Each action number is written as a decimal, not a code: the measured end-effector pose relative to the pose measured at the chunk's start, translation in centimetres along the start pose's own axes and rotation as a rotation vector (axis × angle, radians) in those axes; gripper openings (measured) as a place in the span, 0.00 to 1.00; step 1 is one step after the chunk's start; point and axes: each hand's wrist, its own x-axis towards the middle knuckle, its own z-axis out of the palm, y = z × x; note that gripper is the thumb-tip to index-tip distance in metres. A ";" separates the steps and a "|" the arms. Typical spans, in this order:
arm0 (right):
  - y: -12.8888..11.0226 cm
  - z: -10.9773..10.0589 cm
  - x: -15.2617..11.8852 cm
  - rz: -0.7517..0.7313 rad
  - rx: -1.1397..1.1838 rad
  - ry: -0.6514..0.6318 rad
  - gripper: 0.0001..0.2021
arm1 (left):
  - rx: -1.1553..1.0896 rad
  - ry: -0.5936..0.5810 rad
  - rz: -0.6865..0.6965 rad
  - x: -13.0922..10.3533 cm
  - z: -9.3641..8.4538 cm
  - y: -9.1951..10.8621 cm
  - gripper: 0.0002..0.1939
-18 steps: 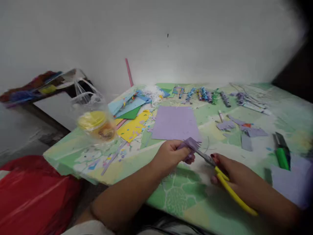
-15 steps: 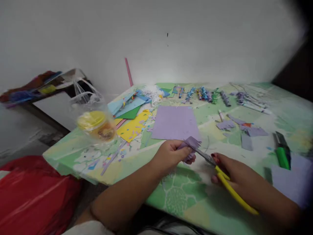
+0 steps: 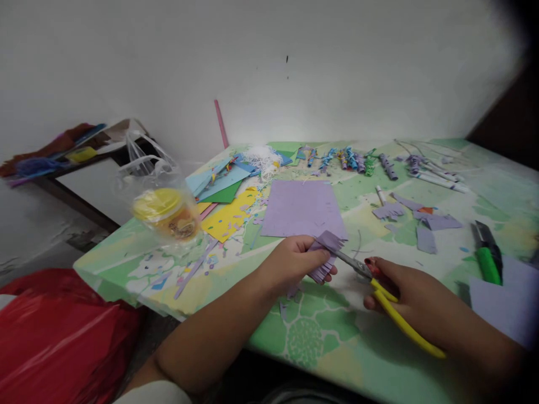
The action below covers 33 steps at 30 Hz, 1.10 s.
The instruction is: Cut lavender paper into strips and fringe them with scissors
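Between the thumb and fingers of my left hand [image 3: 301,261] is a folded piece of purple paper [image 3: 329,241], its edge cut into a fringe. My right hand [image 3: 400,286] is closed around a pair of scissors [image 3: 389,308] with yellow handles and metal blades. The blades reach left to the paper's fringed edge, touching it; how far apart they are I cannot tell. Just beyond my left hand lies a flat purple sheet [image 3: 303,207]. Under the hands a few purple scraps [image 3: 288,297] rest on the patterned tablecloth [image 3: 303,336].
A yellow-lidded tub in a plastic bag [image 3: 164,216] stands at left. Coloured sheets [image 3: 229,216] and paper bits lie beside it. Along the back are several rolled paper pieces [image 3: 349,160]. At right sit a green cutter [image 3: 487,261] and purple paper [image 3: 505,303]. A red bag [image 3: 67,342] is lower left.
Both hands stay almost in place, with the scissors still at the paper's edge. The held paper has tilted slightly, and more of its fringe shows below my left thumb.
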 end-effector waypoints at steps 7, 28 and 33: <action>0.6 0.2 0.0 -0.003 0.040 0.035 0.19 | -0.063 0.024 0.035 0.9 -0.3 -0.4 0.12; 0.7 0.4 -0.2 -0.060 0.018 0.068 0.21 | 0.069 0.106 -0.027 0.0 1.5 0.1 0.08; 0.9 0.3 -0.3 -0.041 0.021 0.081 0.23 | 0.042 0.070 -0.027 0.0 1.4 -0.1 0.07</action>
